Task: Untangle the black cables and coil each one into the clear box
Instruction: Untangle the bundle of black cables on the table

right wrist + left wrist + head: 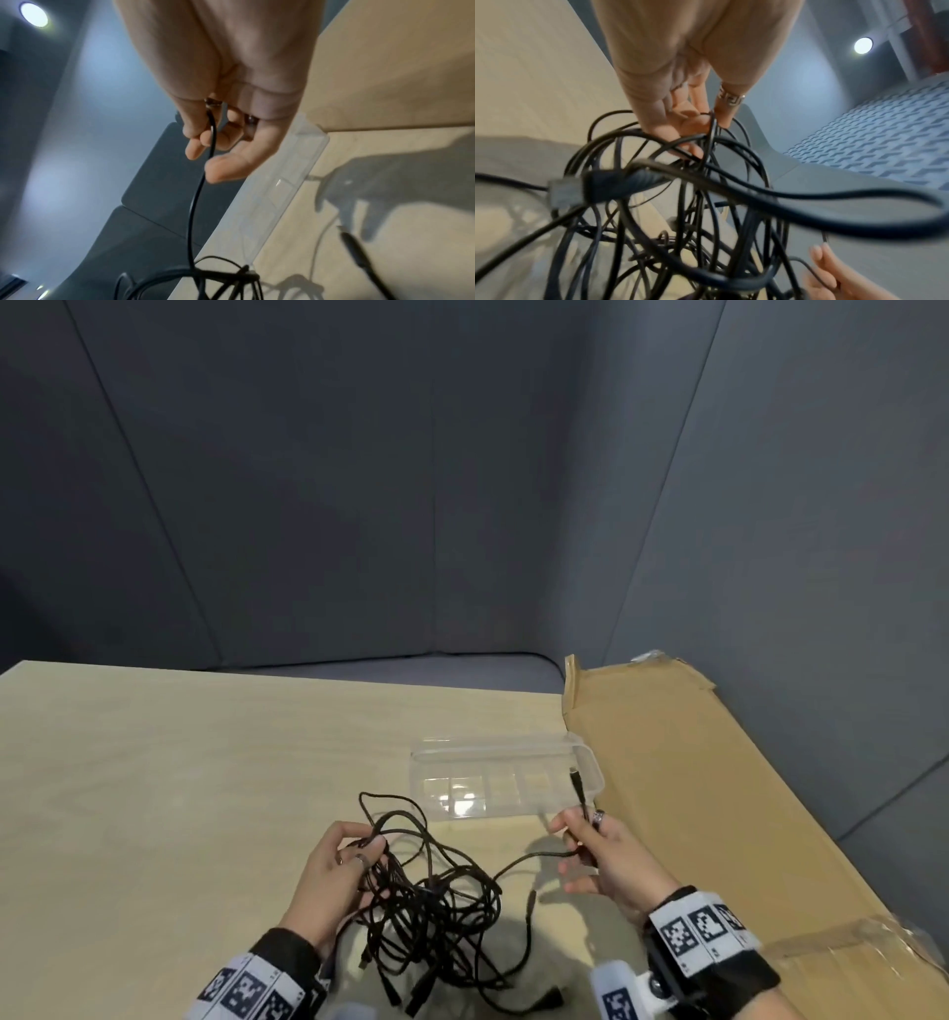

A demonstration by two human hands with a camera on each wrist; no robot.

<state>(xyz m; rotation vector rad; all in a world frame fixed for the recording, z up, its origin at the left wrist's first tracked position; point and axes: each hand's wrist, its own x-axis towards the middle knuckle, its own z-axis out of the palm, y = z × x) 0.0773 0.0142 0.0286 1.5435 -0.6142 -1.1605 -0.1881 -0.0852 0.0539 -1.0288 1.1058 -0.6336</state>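
Tangle (pixel 436 906) of black cables, near desk (pixel 154 762), left hand (pixel 339 870) fingers clamped on loops, right hand (pixel 595 850) pinching one end near box (pixel 506 780): pulling risks tightening knots.

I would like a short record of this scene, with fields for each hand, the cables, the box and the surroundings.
left hand: holds loops of the tangle, lifted above the table
right hand: holds one cable near its plug, drawn out to the side
tangle: black cables, knotted together, several plugs hang down
clear box: open on the table, no coil inside
cardboard: flat sheet, right of the box
progress: no cable coiled yet
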